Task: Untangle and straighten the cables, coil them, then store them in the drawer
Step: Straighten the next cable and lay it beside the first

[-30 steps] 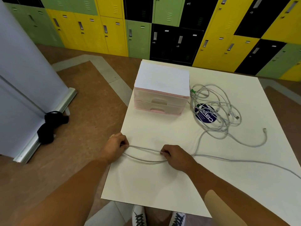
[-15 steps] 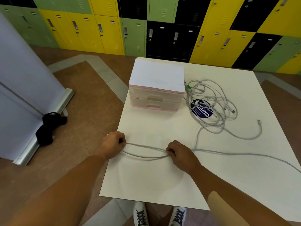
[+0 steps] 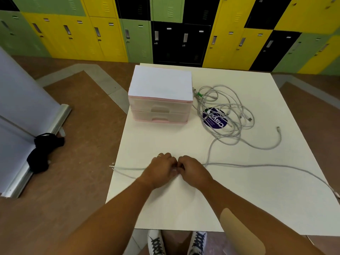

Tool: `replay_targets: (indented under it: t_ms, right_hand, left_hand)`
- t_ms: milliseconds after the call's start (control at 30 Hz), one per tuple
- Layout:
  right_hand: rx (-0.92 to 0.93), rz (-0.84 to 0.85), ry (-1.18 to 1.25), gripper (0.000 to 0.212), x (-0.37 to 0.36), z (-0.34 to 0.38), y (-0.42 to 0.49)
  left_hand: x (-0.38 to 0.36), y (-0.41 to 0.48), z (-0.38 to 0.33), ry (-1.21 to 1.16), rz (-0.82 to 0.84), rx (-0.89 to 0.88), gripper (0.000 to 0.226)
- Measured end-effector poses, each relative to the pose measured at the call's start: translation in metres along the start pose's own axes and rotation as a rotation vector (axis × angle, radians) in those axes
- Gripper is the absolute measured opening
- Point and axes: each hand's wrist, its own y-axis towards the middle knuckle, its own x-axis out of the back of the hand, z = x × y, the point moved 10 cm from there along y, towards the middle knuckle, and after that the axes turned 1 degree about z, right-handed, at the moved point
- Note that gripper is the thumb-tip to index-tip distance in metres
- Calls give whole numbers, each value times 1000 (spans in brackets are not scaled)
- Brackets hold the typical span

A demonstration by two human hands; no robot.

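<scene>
A long grey cable (image 3: 257,165) lies across the near part of the white table (image 3: 184,208). My left hand (image 3: 161,170) and my right hand (image 3: 191,171) meet side by side at its middle, and both pinch it with curled fingers. A doubled length trails left to a plug end (image 3: 111,165) at the table's left edge. More grey cables lie in a tangled pile (image 3: 224,115) on the right. A pink two-drawer box (image 3: 160,107) stands behind, both drawers closed.
A round blue sticker (image 3: 214,118) lies under the tangled pile. One loose cable end (image 3: 278,128) curls to the right of the pile. Coloured lockers (image 3: 165,30) line the far wall. A black bag (image 3: 43,151) sits on the floor by a grey panel (image 3: 20,100).
My left hand has slid right along the cable until it meets my right hand. The folded length now trails loose to the left, its plug end at the table edge.
</scene>
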Motion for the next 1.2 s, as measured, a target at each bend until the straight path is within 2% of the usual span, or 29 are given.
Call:
replay_targets:
  t_ms: [100,267,433,633,867,1067,1200]
  right_hand:
    - [-7,-10,14,8,3,-3,1]
    - [4,-11,-9,8,6,-10,-7]
    - [-156,-45,-182,43,38,-50,-20]
    - [-85,-70,-198,20,42,-58,-24]
    - [-208,-91,-272,37,53,-81,-30]
    - [-165,-146,-281,18,60,-87,-38]
    - [-266,-208,-229,15,77,-114,-52]
  left_hand:
    - [-3,1,9,-109,-169,99,9]
    - [-6,-3,10,-88,-234,69,11]
    - [-8,-2,9,-63,-231,54,10]
    - [-7,-1,9,-89,-234,63,13]
    - [-8,0,12,-103,-220,79,13]
    - [-9,0,13,-97,-191,106,11]
    - [-9,-1,13,-96,-194,120,14]
